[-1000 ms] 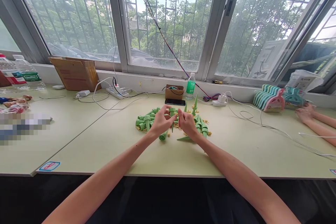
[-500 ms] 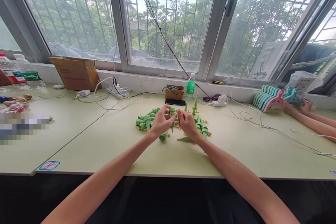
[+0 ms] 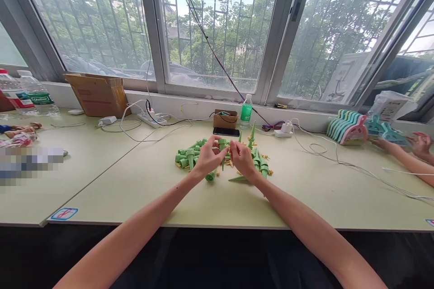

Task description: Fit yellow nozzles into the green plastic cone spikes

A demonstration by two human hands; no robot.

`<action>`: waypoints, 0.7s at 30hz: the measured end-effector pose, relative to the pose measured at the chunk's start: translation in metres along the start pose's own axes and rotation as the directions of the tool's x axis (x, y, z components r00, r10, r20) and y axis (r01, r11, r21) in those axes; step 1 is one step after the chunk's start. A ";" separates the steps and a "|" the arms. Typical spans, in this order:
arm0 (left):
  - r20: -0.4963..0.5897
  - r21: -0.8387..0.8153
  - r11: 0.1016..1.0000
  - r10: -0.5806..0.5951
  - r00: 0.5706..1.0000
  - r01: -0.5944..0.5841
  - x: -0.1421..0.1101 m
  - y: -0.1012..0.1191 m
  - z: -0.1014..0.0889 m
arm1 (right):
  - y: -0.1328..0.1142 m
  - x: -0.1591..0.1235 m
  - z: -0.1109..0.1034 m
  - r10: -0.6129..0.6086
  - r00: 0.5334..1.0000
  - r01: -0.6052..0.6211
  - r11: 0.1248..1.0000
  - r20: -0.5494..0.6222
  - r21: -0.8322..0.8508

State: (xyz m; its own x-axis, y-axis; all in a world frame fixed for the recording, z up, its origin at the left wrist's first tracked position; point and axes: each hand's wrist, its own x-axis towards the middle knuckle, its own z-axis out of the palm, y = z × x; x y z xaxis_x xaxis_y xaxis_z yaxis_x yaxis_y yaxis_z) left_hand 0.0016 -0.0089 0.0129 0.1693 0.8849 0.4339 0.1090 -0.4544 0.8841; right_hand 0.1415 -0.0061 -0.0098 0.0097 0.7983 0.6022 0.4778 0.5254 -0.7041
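Note:
My left hand (image 3: 208, 159) is closed around a green plastic watering spike (image 3: 222, 142), holding it upright with its tip down. Close beside it, my right hand (image 3: 242, 158) is pinched at the spike's right side; whatever lies between those fingertips is hidden. Loose green spike parts (image 3: 185, 160) are heaped to the left of my hands. On the right stand and lean several green spikes with yellow pieces (image 3: 262, 162). One spike (image 3: 237, 179) lies on its side under my right wrist. Small yellow parts (image 3: 270, 172) are scattered around the pile.
A phone (image 3: 226, 132), small cardboard box (image 3: 225, 120) and green-labelled bottle (image 3: 246, 110) stand behind the pile. Cables and a power strip (image 3: 152, 119) run along the sill. At right, another person's hands (image 3: 386, 146) are by pastel plastic clips (image 3: 349, 128).
My hands and the held spike look almost unmoved. At the far right, the other person's hands have shifted, and a blue clip now lies between them.

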 end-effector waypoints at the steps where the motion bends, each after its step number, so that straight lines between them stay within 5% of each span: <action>1: -0.003 -0.006 1.000 -0.001 1.000 0.001 0.000 0.000 0.000 | 0.000 0.000 0.000 0.008 1.000 -0.008 1.000 -0.001 0.003; 7: -0.029 -0.004 1.000 -0.015 0.999 0.015 0.002 -0.003 -0.001 | -0.002 -0.002 0.001 0.001 0.999 -0.007 0.992 0.047 0.127; 21: 0.004 0.073 0.996 0.043 0.999 -0.043 0.002 -0.006 -0.002 | -0.001 0.001 0.001 0.042 0.999 -0.044 0.996 0.024 0.078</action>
State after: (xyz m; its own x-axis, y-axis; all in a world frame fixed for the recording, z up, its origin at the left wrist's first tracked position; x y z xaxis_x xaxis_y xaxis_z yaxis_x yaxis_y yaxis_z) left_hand -0.0003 -0.0046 0.0087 0.1780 0.8640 0.4710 0.1727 -0.4987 0.8494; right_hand 0.1401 -0.0053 -0.0086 0.0085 0.8267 0.5626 0.4066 0.5111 -0.7572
